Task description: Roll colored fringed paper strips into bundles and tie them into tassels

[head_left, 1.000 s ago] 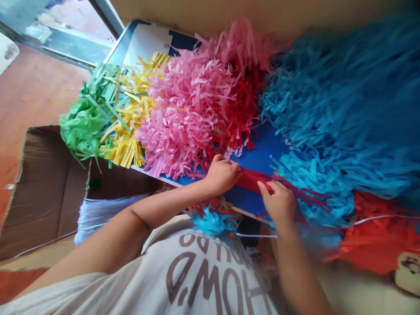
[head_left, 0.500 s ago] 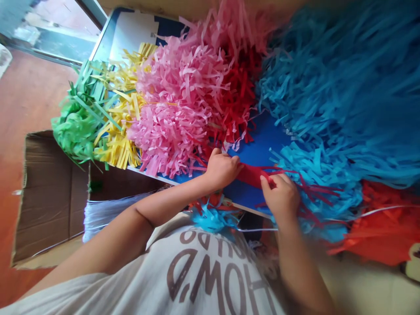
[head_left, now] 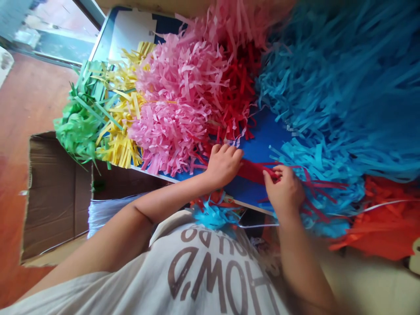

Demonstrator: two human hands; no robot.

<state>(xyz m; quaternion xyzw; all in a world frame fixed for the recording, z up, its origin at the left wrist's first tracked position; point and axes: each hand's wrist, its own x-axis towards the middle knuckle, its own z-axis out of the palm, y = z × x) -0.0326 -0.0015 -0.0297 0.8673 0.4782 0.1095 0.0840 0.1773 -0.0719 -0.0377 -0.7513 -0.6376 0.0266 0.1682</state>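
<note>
I count two hands and one red paper fringe band (head_left: 254, 172) lying between them. My right hand (head_left: 284, 190) pinches it, fingers together, its cut strips splaying beyond. My left hand (head_left: 223, 166), fingers curled, clamps the other end against the blue board (head_left: 264, 135), just beside pink paper fringe (head_left: 170, 131).

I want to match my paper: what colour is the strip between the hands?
Red; the paper strip shows best in the head view.
</note>
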